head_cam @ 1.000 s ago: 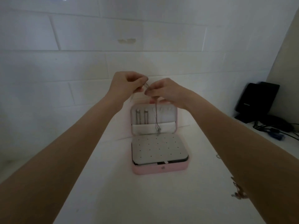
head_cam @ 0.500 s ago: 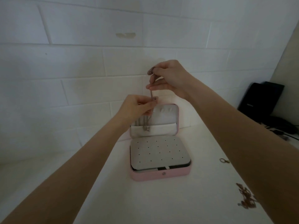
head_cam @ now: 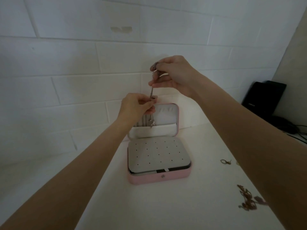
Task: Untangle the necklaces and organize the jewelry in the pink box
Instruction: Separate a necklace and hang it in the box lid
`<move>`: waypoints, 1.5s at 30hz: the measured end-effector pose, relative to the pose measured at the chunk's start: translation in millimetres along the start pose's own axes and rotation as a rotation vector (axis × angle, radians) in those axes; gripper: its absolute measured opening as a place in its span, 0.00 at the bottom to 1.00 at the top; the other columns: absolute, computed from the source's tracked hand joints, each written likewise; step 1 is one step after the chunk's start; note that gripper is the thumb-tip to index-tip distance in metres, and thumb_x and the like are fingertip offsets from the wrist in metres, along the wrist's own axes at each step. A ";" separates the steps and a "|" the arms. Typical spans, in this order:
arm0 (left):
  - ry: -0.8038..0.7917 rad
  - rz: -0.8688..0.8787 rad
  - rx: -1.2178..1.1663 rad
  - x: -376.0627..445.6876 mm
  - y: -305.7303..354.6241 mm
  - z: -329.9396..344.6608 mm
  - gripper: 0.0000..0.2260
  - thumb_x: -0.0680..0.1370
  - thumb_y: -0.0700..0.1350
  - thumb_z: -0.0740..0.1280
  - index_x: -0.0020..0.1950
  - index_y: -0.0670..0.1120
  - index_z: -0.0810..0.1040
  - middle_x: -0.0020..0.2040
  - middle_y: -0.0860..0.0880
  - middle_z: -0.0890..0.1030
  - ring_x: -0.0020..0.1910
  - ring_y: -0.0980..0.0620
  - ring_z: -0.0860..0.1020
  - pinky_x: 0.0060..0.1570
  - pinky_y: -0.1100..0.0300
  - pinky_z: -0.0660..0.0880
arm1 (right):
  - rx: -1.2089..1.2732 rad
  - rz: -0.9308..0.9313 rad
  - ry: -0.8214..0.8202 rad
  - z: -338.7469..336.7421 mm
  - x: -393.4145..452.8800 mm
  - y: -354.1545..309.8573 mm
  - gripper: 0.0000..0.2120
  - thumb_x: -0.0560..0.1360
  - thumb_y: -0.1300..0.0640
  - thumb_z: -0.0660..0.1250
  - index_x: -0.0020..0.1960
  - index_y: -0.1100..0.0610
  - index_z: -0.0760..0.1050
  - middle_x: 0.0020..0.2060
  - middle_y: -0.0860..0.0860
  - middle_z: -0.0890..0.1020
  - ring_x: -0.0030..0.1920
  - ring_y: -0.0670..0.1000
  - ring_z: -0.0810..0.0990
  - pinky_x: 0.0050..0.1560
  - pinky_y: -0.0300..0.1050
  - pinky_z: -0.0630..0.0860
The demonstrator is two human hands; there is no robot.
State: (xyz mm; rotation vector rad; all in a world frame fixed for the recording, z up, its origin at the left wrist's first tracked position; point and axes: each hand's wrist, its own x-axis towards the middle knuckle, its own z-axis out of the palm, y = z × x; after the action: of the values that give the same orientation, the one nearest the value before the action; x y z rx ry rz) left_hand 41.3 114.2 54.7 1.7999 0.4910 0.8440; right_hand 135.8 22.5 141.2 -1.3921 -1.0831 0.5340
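Observation:
A pink jewelry box [head_cam: 159, 178] stands open on the white table, its lid upright against the wall. A grey panel with small holes [head_cam: 157, 155] covers its base. Thin chains hang inside the lid at its left. Above the lid, both hands hold a silver necklace [head_cam: 151, 92] stretched almost vertically. My right hand [head_cam: 172, 75] pinches its upper end, and my left hand [head_cam: 137, 107] pinches it lower down. The necklace's pendant end [head_cam: 152, 124] dangles below my left hand in front of the lid.
A small gold earring [head_cam: 225, 161] lies on the table right of the box. A tangled pile of gold-brown jewelry [head_cam: 247, 199] sits near my right forearm. A black device [head_cam: 262, 98] and cables [head_cam: 297, 130] occupy the far right corner. A white brick wall stands right behind the box.
My right hand rose up the wall while my left hand dropped toward the lid, pulling the necklace from level to nearly vertical. Over the last half second the hands hardly moved.

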 end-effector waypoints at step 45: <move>0.275 0.026 0.463 -17.3 -26.5 22.8 0.16 0.77 0.49 0.64 0.30 0.47 0.80 0.25 0.55 0.77 0.28 0.56 0.78 0.42 0.57 0.77 | 0.044 -0.020 0.162 -23.3 -26.5 77.4 0.11 0.76 0.71 0.57 0.40 0.63 0.75 0.33 0.59 0.79 0.46 0.60 0.81 0.53 0.46 0.79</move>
State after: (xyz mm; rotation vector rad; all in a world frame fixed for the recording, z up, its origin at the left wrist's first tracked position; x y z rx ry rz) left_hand 48.2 97.9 19.9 2.1199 0.9006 1.0662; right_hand 165.4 1.3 64.3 -1.3600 -0.9487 0.4210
